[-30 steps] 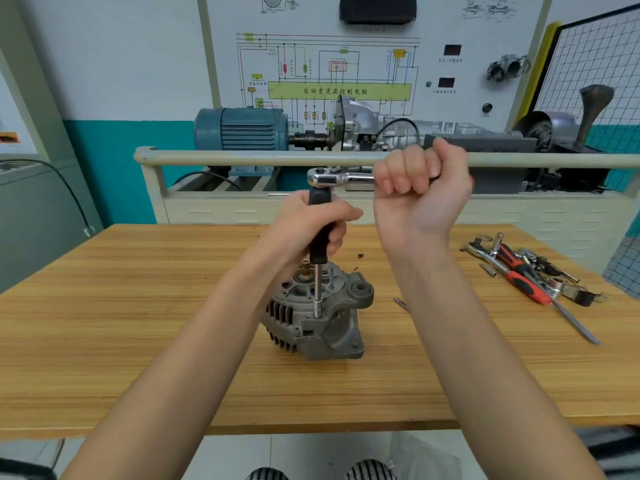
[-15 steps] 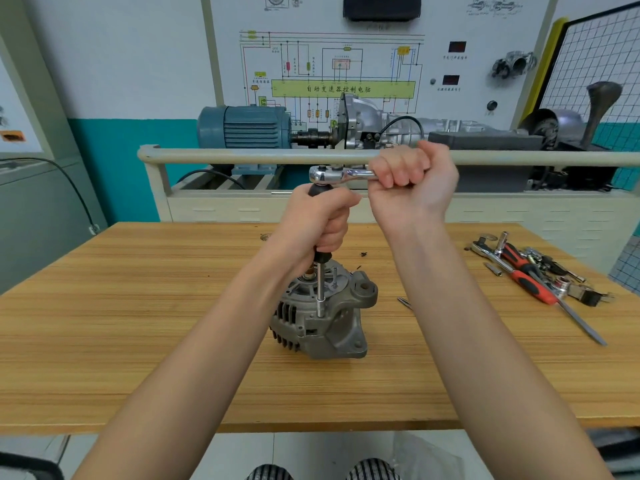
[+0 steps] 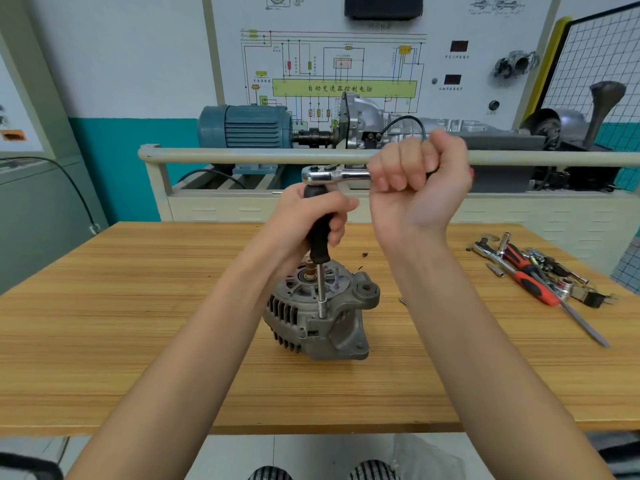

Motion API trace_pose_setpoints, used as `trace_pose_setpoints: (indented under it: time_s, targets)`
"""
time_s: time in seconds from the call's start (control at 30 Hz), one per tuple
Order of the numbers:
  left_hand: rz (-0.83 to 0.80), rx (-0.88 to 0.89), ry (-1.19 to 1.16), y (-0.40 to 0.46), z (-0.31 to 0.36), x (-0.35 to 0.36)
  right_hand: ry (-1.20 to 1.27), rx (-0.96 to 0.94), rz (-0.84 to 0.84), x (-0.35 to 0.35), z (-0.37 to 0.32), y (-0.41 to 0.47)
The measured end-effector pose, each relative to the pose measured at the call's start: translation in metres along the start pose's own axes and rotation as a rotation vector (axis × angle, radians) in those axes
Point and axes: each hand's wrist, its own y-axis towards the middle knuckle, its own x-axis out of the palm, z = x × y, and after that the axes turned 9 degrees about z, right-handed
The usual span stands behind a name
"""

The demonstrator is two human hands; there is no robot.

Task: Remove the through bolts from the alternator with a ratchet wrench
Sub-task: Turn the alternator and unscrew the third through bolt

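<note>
head view: the alternator [image 3: 320, 315] stands on the wooden bench [image 3: 138, 323] about midway between its left and right edges, a little nearer the near edge than the far one, with its vented side turned left and a mounting lug on its right. a ratchet wrench [image 3: 334, 174] sits above it, its chrome head level and its handle running to the right. below the head a black-handled extension [image 3: 320, 233] drops straight down, and the slim metal socket [image 3: 322, 306] at its lower end meets the top rim of the alternator housing; the bolt under it cannot be made out. the left hand [image 3: 308, 220] is wrapped around the black handle, fingers curled over its front. the right hand [image 3: 420, 181] is clenched around the wrench handle, knuckles up, with a bit of red grip showing past the fist on the right. near the far right corner of the bench lies a pile of loose tools [image 3: 540, 275], among them a second ratchet and a red and black screwdriver [image 3: 554, 296] whose blade points toward the near edge. beyond the far edge stand a pale rail [image 3: 242, 155], a blue electric motor [image 3: 246, 128] coupled to a gearbox, and a wiring diagram board [image 3: 346, 64] on the wall.
</note>
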Motion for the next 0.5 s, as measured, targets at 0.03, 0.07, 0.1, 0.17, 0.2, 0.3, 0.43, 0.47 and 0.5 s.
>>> trace_pose_setpoints:
  time_s: [0.03, 0.07, 0.1, 0.17, 0.2, 0.3, 0.43, 0.47, 0.5]
  targets:
    - [-0.073, -0.001, -0.008, 0.001, 0.001, -0.003, 0.05, 0.099, 0.039, -0.002, -0.001, 0.008]
    - [-0.143, -0.009, -0.029, 0.002, 0.001, -0.005, 0.099, 0.195, 0.072, -0.003, -0.002, 0.015]
    - [-0.206, -0.028, -0.063, 0.003, 0.0, -0.006, 0.148, 0.282, 0.097, -0.004, -0.001, 0.022]
    - [-0.268, -0.085, -0.117, 0.004, 0.0, -0.004, 0.227, 0.413, 0.152, -0.008, 0.001, 0.036]
    - [-0.259, -0.111, -0.122, 0.005, -0.001, -0.002, 0.245, 0.446, 0.185, -0.011, 0.002, 0.041]
    - [-0.18, -0.14, -0.097, 0.008, -0.001, 0.002, 0.264, 0.459, 0.236, -0.014, 0.004, 0.047]
    - [-0.065, -0.083, -0.063, 0.003, -0.002, 0.006, 0.217, 0.319, 0.217, -0.006, -0.001, 0.03]
    - [-0.013, -0.075, -0.054, 0.001, -0.003, 0.008, 0.177, 0.245, 0.18, -0.004, -0.002, 0.022]
    - [0.051, -0.068, -0.044, 0.0, -0.003, 0.01, 0.117, 0.152, 0.125, -0.001, -0.001, 0.012]
